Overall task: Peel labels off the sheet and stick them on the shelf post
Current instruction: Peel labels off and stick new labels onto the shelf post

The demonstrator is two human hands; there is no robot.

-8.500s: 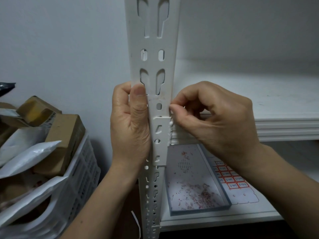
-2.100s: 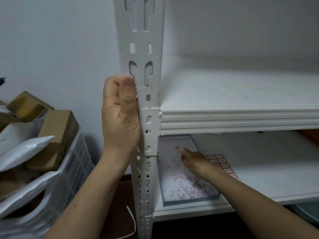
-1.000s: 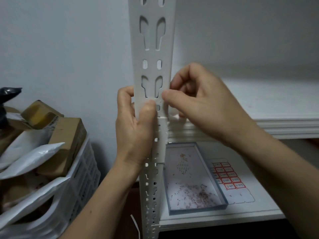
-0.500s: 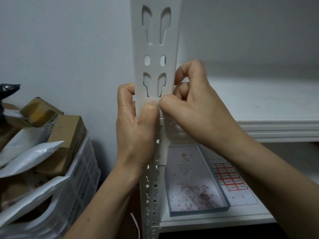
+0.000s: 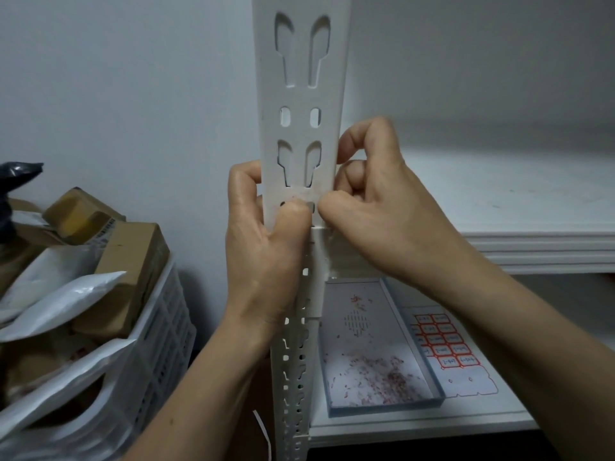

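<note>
Gripping the shelf post (image 5: 299, 101) with the left hand (image 5: 263, 257), thumb flat on its front. Pressing right next to that with the right hand (image 5: 376, 214), fingers curled tight; can't tell if a label's under there. Can see the label sheet (image 5: 446, 347) down on the lower shelf (image 5: 482, 417), just beside the tray (image 5: 386, 407).

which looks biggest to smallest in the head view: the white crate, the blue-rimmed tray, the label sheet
1. white crate, though it is nearest and cut off by the frame
2. blue-rimmed tray
3. label sheet, clearly smallest
</note>
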